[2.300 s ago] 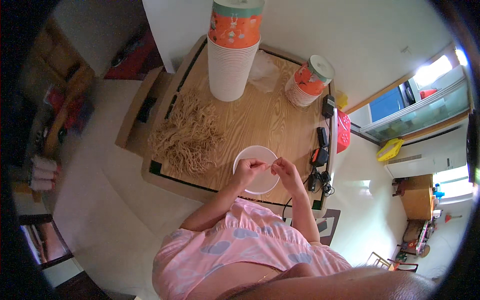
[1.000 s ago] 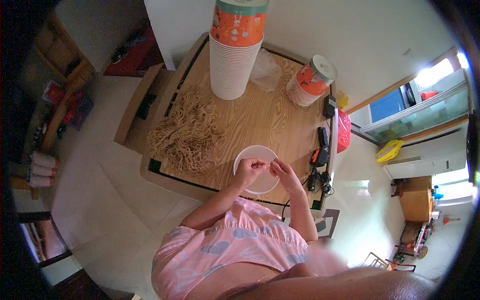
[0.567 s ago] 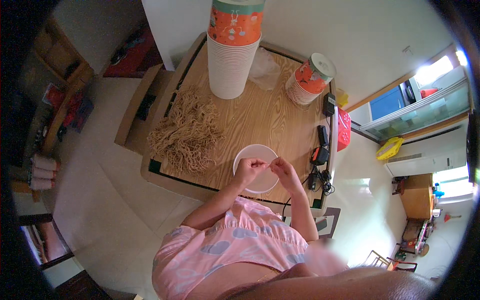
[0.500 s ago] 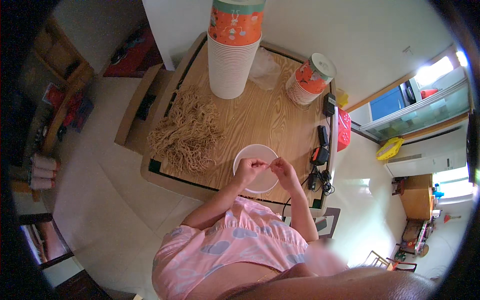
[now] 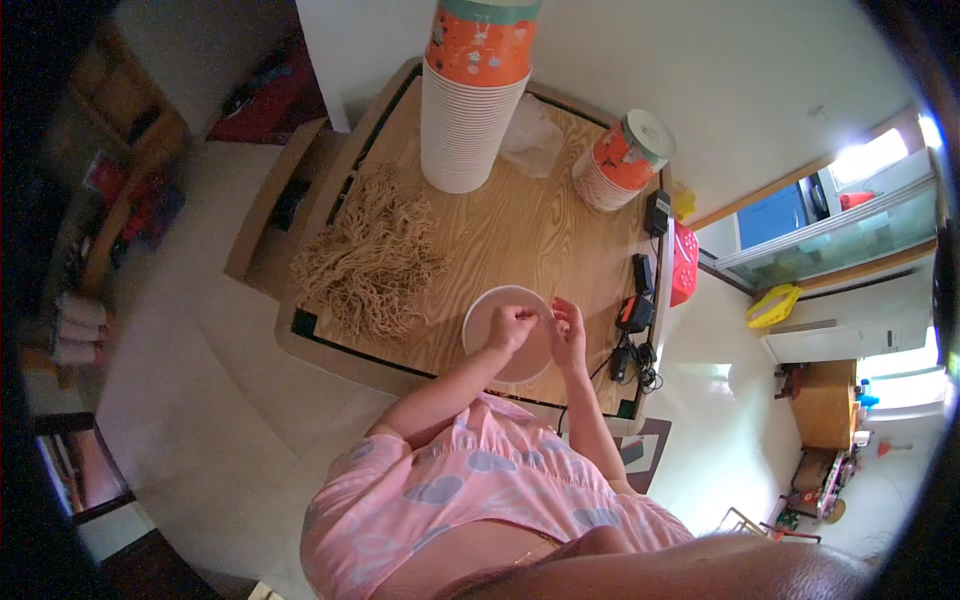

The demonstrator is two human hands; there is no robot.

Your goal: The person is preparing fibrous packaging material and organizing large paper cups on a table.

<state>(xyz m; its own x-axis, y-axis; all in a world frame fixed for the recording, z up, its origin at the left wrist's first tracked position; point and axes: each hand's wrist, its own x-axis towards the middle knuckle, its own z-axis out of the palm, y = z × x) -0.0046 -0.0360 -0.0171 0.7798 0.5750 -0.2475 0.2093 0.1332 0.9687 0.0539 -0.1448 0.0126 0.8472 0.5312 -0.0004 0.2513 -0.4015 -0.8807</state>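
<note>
Both hands are above a round white tub [image 5: 478, 318] at the table's near edge, seen from over its mouth. My left hand [image 5: 512, 328] is closed in a pinch, fingertips pointing to the right. Close beside it, my right hand [image 5: 567, 335] has its thumb and a finger drawn together, with other fingers raised. Whatever lies between the fingertips is too small to make out. Left of the tub lies a loose heap of tan, wavy strands [image 5: 370, 260], like cord or yarn, touched by neither hand.
A tall stack of white paper tubs [image 5: 465, 130] with an orange-printed top stands at the back. A shorter stack [image 5: 612, 170] is at the back right, near a crumpled clear plastic bag [image 5: 532, 138]. Black adapters and cables [image 5: 634, 312] line the right edge.
My hands have shifted apart slightly, and the right hand's fingers have lifted and spread more. The view has tilted a little. The tan heap and the stacks stay put.
</note>
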